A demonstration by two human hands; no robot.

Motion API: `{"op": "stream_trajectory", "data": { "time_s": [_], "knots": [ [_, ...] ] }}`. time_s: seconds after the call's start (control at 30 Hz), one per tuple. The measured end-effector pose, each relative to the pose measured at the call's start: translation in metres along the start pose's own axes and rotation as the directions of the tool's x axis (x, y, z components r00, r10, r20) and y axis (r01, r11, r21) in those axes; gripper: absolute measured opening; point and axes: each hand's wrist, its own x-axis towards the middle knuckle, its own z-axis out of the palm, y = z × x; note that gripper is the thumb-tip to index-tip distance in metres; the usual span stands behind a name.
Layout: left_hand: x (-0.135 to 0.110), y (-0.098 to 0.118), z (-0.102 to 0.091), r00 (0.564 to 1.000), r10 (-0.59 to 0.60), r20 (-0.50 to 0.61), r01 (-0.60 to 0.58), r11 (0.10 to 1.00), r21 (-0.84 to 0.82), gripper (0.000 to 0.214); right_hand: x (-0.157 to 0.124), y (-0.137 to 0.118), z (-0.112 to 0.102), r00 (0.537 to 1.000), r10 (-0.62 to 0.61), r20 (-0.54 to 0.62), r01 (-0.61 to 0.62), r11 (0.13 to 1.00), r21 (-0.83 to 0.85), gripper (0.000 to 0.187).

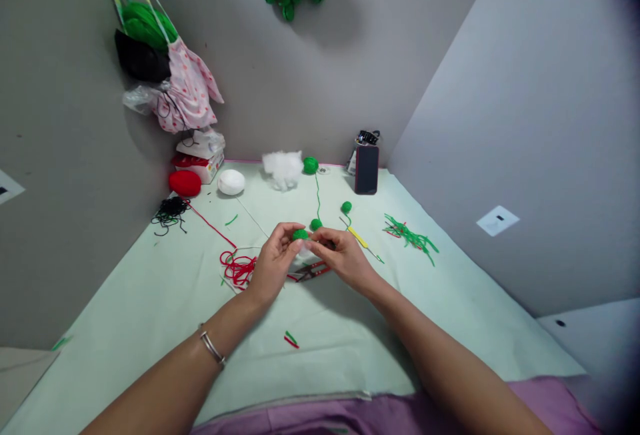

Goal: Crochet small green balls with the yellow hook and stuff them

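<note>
A small green crocheted piece [300, 234] sits between the thumb and fingers of my left hand [275, 258], above the middle of the table. My right hand [343, 255] is closed in a pinch close against that piece, with a tuft of white stuffing [304, 249] at its thumb tip. Its curled fingers partly hide what they grip. Orange-handled scissors [315, 270] lie on the table under my hands. Just behind them rests a small green crocheted ball [316, 224]. To the right lies a crochet hook with a yellow handle [358, 237].
Red yarn [239, 269] is tangled left of my hands. Farther back are a red yarn ball [185, 183], white yarn ball [231, 182], fluffy stuffing [284, 169], green yarn ball [311, 165] and upright phone [367, 170]. Green yarn scraps [413, 238] lie right; black yarn [171, 212] left.
</note>
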Motion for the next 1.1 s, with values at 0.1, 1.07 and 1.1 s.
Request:
{"op": "stream_trajectory", "data": {
  "time_s": [0.1, 1.07, 1.1],
  "knots": [
    [-0.001, 0.002, 0.0, 0.999, 0.004, 0.045, -0.003, 1.0, -0.014, 0.028, 0.0, -0.001, -0.001, 0.999, 0.036, -0.022, -0.034, 0.998, 0.047, 0.036],
    [-0.001, 0.007, 0.001, 0.988, -0.144, 0.06, 0.151, 0.981, -0.122, 0.024, -0.005, -0.006, 0.012, 0.998, 0.016, -0.063, -0.018, 0.999, -0.038, 0.027],
    [-0.001, 0.007, 0.001, 0.987, -0.139, 0.074, 0.148, 0.98, -0.136, 0.026, -0.005, -0.007, 0.011, 0.998, 0.02, -0.065, -0.022, 0.999, -0.025, 0.027]
  ]
}}
